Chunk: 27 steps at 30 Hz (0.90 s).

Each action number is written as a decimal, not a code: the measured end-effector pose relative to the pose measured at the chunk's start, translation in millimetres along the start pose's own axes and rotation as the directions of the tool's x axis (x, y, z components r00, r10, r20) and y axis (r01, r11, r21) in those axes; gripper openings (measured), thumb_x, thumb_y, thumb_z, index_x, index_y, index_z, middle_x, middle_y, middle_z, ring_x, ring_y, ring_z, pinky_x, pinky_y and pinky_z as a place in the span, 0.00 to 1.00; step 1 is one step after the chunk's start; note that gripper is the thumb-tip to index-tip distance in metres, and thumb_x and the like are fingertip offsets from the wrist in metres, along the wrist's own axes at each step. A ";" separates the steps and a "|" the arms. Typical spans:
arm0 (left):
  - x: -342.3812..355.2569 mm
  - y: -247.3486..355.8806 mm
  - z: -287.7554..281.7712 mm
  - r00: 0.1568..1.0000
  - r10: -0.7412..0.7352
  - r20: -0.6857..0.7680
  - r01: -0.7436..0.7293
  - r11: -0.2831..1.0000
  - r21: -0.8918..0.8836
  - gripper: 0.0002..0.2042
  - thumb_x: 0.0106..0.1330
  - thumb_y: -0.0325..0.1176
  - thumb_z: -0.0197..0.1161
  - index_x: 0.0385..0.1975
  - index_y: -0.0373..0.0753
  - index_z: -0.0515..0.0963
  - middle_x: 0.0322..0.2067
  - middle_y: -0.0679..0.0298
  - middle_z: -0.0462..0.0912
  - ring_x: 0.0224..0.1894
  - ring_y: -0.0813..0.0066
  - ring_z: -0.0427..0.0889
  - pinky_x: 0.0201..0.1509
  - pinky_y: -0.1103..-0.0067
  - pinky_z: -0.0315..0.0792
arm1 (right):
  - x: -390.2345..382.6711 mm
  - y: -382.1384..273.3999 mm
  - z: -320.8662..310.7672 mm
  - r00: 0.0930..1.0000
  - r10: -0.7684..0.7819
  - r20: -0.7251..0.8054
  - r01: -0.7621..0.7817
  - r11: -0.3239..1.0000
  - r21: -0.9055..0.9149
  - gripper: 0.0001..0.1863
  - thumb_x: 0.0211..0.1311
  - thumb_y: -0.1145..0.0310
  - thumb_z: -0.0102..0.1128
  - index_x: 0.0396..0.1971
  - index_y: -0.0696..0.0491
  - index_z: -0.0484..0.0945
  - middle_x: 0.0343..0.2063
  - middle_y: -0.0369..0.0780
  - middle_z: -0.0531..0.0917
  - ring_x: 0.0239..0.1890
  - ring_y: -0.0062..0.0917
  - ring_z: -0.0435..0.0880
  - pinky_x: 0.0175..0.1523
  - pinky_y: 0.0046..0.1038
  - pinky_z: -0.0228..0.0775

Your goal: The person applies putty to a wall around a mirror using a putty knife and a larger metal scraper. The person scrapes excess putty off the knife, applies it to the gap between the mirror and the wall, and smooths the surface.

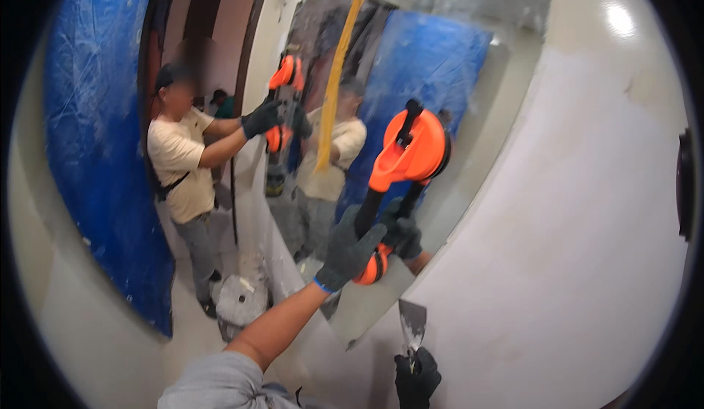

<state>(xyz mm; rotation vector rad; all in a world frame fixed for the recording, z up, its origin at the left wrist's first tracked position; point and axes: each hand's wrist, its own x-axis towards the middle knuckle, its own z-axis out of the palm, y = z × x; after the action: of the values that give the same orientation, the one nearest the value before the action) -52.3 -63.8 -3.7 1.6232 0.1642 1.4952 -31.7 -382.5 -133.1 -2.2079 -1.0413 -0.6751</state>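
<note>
A large mirror (506, 72) stands tilted against the wall, with a strip of yellow tape (337, 79) running down it. An orange suction lifter (412, 152) with a black handle is on the glass. My left hand (346, 255), in a dark glove, is wrapped around that handle near its lower cup. Low beside the wall, my gloved right hand (418, 381) grips a putty knife (413, 321), its blade pointing up near the mirror's bottom corner. A co-worker's gloved hand (262, 119) is at a second orange suction lifter (284, 72) on the mirror's left side.
A person (180, 152) in a pale shirt stands left of the mirror by a doorway. A blue sheet (103, 138) hangs at the far left. A whitish-grey container (242, 300) sits on the floor. The white wall (572, 226) shows patches; a dark fixture (686, 185) is at the far right.
</note>
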 end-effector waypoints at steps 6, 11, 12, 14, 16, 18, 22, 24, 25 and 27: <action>-0.4 4.5 -5.4 0.998 -0.057 0.024 0.058 0.998 -0.035 0.15 0.67 0.38 0.71 0.44 0.36 0.77 0.32 0.56 0.79 0.33 0.59 0.79 0.39 0.67 0.72 | -3.8 2.8 10.4 0.993 0.105 -0.061 -0.097 0.988 0.121 0.15 0.63 0.57 0.75 0.41 0.52 0.86 0.34 0.46 0.87 0.33 0.45 0.86 0.41 0.42 0.80; -3.0 8.7 -9.5 0.995 -0.089 0.043 0.089 0.996 0.008 0.16 0.66 0.38 0.73 0.43 0.34 0.78 0.32 0.58 0.81 0.34 0.64 0.81 0.39 0.69 0.73 | -15.3 -4.9 -9.9 0.923 0.008 -0.386 -0.001 1.000 0.018 0.14 0.61 0.62 0.78 0.39 0.53 0.85 0.32 0.42 0.86 0.27 0.35 0.83 0.35 0.35 0.78; -3.4 11.1 -11.6 0.994 -0.104 0.043 0.105 0.994 -0.005 0.16 0.65 0.37 0.74 0.43 0.34 0.78 0.32 0.59 0.82 0.34 0.68 0.81 0.39 0.70 0.73 | -17.0 -7.6 -16.6 0.921 0.084 -0.380 -0.054 0.995 0.089 0.14 0.60 0.63 0.79 0.39 0.53 0.85 0.32 0.41 0.86 0.27 0.32 0.82 0.34 0.32 0.77; -4.1 8.2 -9.3 0.999 -0.031 0.030 0.031 1.000 0.003 0.17 0.65 0.38 0.74 0.45 0.35 0.77 0.32 0.59 0.81 0.34 0.67 0.81 0.38 0.70 0.73 | -19.4 -6.8 -34.5 0.905 0.235 -0.355 -0.162 0.961 0.224 0.16 0.57 0.65 0.82 0.40 0.53 0.85 0.33 0.39 0.85 0.27 0.26 0.81 0.32 0.27 0.76; -0.9 8.8 -13.5 0.999 -0.007 0.036 0.008 0.999 -0.033 0.17 0.66 0.38 0.73 0.46 0.35 0.77 0.31 0.59 0.81 0.35 0.66 0.81 0.39 0.70 0.73 | 9.2 -18.3 -63.6 0.891 0.165 -0.423 -0.089 0.977 0.194 0.20 0.55 0.67 0.84 0.44 0.54 0.84 0.33 0.38 0.85 0.27 0.20 0.79 0.31 0.23 0.74; 1.9 4.1 -15.2 0.998 -0.017 0.056 0.020 0.999 -0.044 0.19 0.65 0.38 0.74 0.48 0.35 0.76 0.33 0.57 0.82 0.35 0.64 0.82 0.40 0.68 0.75 | 40.5 -14.4 -101.5 0.896 0.159 -0.414 -0.112 0.985 0.135 0.26 0.55 0.64 0.85 0.50 0.55 0.82 0.34 0.39 0.86 0.28 0.21 0.81 0.34 0.25 0.77; 2.7 0.2 -22.0 0.986 -0.105 0.127 0.109 0.994 -0.027 0.24 0.66 0.45 0.72 0.53 0.36 0.76 0.39 0.50 0.86 0.41 0.48 0.87 0.45 0.61 0.79 | 158.3 -56.1 -201.4 0.662 0.065 -0.746 -0.027 0.998 0.063 0.10 0.67 0.72 0.72 0.43 0.59 0.82 0.32 0.34 0.82 0.33 0.15 0.78 0.38 0.21 0.75; 5.4 1.8 -24.2 0.983 -0.075 0.165 0.081 0.996 -0.032 0.24 0.66 0.47 0.71 0.54 0.36 0.76 0.39 0.49 0.87 0.41 0.47 0.88 0.44 0.60 0.79 | 228.8 -84.7 -259.2 0.608 -0.063 -0.791 0.158 0.987 0.043 0.11 0.71 0.70 0.68 0.48 0.59 0.84 0.35 0.33 0.84 0.34 0.13 0.78 0.38 0.19 0.73; 6.3 3.7 -24.2 0.981 -0.064 0.185 0.073 0.996 -0.044 0.25 0.66 0.47 0.70 0.55 0.37 0.75 0.39 0.49 0.87 0.41 0.47 0.88 0.44 0.59 0.79 | 260.4 -105.0 -290.5 0.617 -0.154 -0.772 0.204 0.978 -0.032 0.12 0.73 0.70 0.66 0.50 0.60 0.85 0.37 0.33 0.85 0.35 0.13 0.78 0.39 0.19 0.72; 7.4 5.9 -28.9 0.971 -0.091 0.222 0.097 0.995 -0.017 0.24 0.66 0.46 0.71 0.53 0.35 0.76 0.36 0.50 0.86 0.40 0.48 0.88 0.43 0.61 0.79 | 321.5 -129.2 -342.7 0.641 -0.311 -0.702 0.206 0.950 -0.233 0.15 0.72 0.70 0.67 0.53 0.62 0.84 0.42 0.34 0.87 0.39 0.15 0.80 0.44 0.20 0.74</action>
<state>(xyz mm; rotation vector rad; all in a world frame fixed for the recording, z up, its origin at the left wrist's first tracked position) -77.7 -48.0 1.9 1.7221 0.0937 1.2305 -19.0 -394.7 353.9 -1.5998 -0.8782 -1.6435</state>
